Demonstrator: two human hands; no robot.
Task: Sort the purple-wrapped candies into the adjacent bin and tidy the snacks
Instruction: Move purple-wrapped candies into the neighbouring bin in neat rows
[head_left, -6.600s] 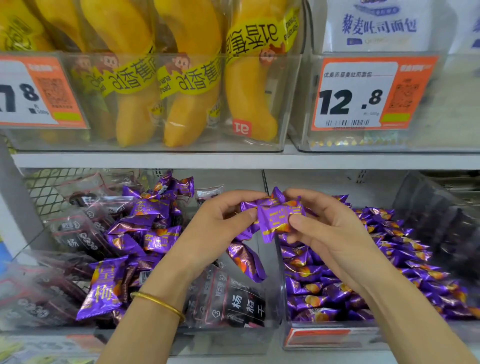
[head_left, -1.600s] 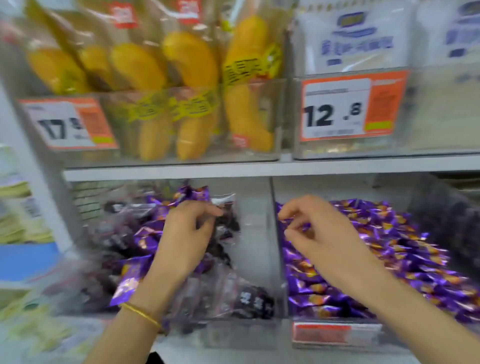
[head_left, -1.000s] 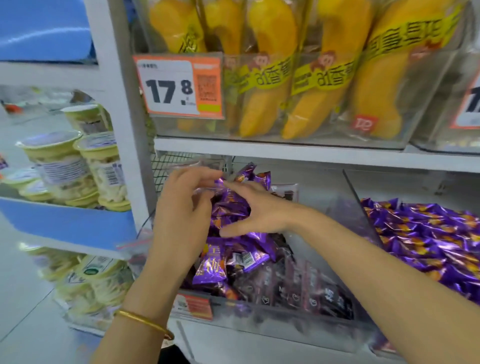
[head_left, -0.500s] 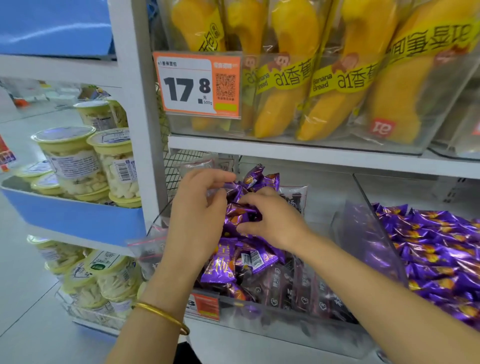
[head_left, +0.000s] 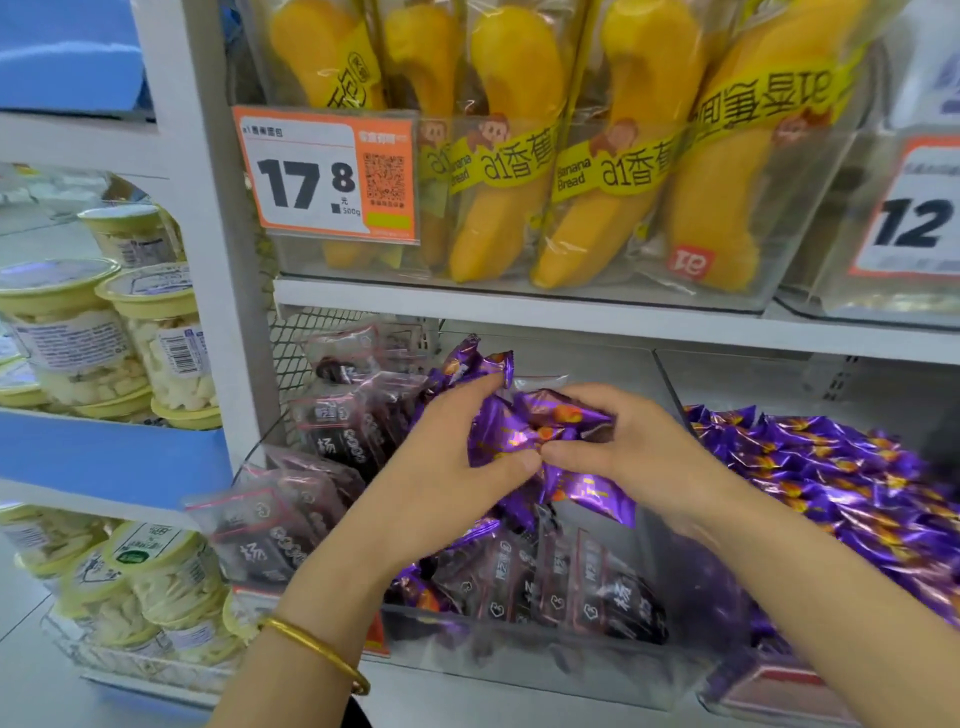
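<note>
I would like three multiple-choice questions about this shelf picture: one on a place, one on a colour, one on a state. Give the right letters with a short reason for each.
1. Where do the banana bread packs stand, relative to the bin of dark snack packets?
A. On the shelf above it
B. On the shelf below it
C. Inside it

2. What colour is the bracelet on the left wrist?
A. Silver
B. Gold
C. Red

3. What are the left hand and the right hand doing?
A. Both hang empty
B. Together they hold purple candies
C. They lift a jar

Answers:
1 A, the yellow packs stand one shelf higher.
2 B, the band shines yellow gold.
3 B, both hands curl round the purple wrappers over the bin.
</note>
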